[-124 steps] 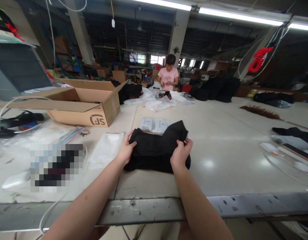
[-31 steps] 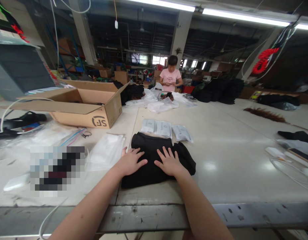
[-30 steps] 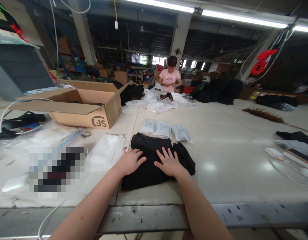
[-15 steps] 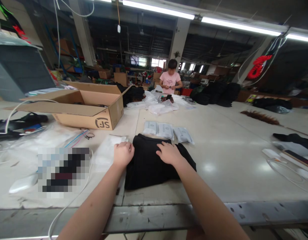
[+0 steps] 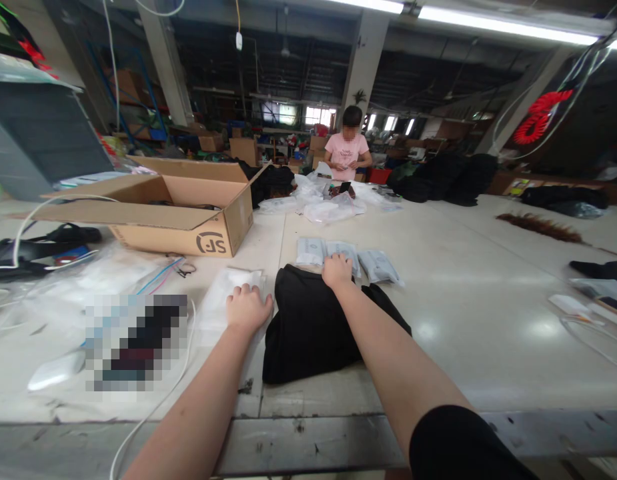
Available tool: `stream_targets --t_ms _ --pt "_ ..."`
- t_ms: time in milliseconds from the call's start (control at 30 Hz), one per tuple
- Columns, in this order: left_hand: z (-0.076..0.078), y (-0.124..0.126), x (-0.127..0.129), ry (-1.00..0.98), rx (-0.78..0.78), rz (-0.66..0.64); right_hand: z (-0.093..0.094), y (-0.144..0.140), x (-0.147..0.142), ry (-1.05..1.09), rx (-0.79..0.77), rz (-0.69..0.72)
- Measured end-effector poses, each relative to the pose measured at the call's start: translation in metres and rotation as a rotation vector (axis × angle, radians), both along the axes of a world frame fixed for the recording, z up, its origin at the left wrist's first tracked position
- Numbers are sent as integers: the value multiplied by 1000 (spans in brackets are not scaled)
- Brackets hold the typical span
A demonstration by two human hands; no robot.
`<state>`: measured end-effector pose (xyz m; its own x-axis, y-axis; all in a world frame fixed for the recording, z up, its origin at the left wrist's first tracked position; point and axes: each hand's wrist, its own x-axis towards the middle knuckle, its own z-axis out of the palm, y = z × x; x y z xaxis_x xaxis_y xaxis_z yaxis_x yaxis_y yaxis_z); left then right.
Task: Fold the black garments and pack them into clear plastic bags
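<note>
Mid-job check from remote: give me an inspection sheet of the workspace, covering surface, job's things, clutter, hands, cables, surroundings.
Surface: pale worktable, scuffed metal front edge.
Job's things: folded black garment lying flat; stack of clear plastic bags to its left; three grey packets in a row behind it.
Clutter: open cardboard box far left; loose plastic film beside it; dark garment pile at the far end.
Hands: left hand rests on the plastic bags; right hand reaches over the garment to the packets.
Cables: white cable trails over the front edge; another white cable at right.
Surroundings: a person in a pink shirt works at the far end; workshop with shelves.
</note>
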<state>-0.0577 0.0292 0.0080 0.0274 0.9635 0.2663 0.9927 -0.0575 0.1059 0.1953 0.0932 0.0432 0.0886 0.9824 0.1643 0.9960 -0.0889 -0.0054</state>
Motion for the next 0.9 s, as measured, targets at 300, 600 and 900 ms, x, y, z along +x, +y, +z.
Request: stream_targets --t_ms 300,600,900 --pt "-1 -1 2 13 -15 -3 9 1 -8 -58 54 149" --pt "1 -2 -1 -2 16 -12 18 -55 -18 493 353 232" --pt "4 -2 -2 -148 127 33 -41 -120 -8 862 481 490"
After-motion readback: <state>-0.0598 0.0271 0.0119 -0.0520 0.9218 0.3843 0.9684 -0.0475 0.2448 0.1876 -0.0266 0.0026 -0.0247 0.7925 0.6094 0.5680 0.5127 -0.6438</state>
